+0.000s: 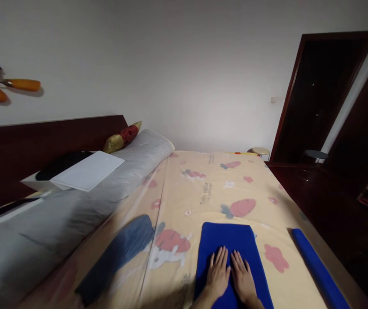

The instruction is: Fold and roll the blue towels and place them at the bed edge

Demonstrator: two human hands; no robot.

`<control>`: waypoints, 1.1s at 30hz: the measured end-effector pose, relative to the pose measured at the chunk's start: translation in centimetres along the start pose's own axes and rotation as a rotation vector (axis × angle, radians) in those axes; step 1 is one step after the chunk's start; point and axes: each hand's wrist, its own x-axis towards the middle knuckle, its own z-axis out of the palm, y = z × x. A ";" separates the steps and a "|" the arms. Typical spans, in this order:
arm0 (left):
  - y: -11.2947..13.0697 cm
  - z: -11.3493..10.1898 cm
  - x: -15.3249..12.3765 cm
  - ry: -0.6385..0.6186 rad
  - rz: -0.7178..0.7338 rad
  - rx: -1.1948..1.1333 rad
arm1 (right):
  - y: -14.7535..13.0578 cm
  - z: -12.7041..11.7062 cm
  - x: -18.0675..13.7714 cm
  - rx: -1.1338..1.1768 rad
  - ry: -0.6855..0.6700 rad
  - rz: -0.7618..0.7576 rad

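A folded blue towel (229, 242) lies flat on the bed (203, 189), near its front edge. My left hand (218, 274) and my right hand (243, 277) rest side by side on the towel's near half, palms down, fingers stretched out and pointing away from me. Neither hand holds anything. A second blue cloth, rolled into a long tube (319, 268), lies along the bed's right edge, apart from both hands.
The bed has a yellow sheet with pink and blue cartoon prints. A grey rolled quilt (74, 214), a white board (87, 171) and a red-gold pillow (122, 136) lie along the dark headboard at left. A dark doorway (319, 94), stools and dark furniture stand at right.
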 end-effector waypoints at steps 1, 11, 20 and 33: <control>0.9 1.0 -2.2 0.034 0.036 0.007 | -0.3 0.7 -2.0 0.012 0.026 -0.025; -1.6 -2.0 -13.2 0.080 0.311 0.185 | 5.2 -1.5 -14.0 0.046 0.161 -0.371; -6.3 -3.9 -16.6 0.026 0.224 0.122 | 8.5 -4.9 -15.7 0.107 0.151 -0.275; -7.0 -2.6 -14.8 0.100 -0.198 -0.400 | 8.2 -7.4 -13.7 0.633 0.072 0.140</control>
